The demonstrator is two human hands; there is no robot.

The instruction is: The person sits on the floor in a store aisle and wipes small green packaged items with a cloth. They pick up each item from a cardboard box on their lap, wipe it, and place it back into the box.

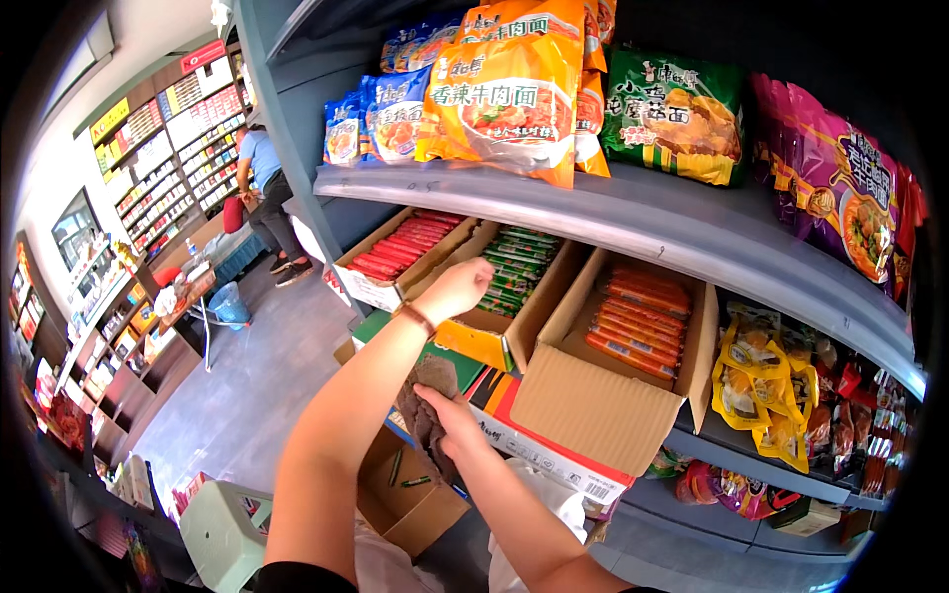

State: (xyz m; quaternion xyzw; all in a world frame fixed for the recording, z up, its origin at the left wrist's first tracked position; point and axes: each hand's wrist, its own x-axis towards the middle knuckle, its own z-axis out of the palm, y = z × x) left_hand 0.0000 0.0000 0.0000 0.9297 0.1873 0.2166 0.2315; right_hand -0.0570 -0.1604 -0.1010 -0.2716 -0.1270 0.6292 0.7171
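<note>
My left hand (459,288) reaches over the near-left part of an open carton (481,341) of green-wrapped sausage sticks (518,262). Its fingers are curled in, and whatever they may hold is hidden. Lower down, my right hand (453,419) grips a crumpled grey-brown cloth (428,395). To the left of the green sticks stands a carton of red-wrapped sticks (407,247). On the right, a cardboard box (593,395) with its front flap folded down holds orange-red sticks (641,321).
Above the cartons runs a shelf edge (613,222) with noodle packets (504,99). Yellow snack bags (761,381) lie to the right. Below my arms sits a box (395,504) with a few green sticks. A pale green stool (219,534) stands lower left; a person (265,188) is farther back.
</note>
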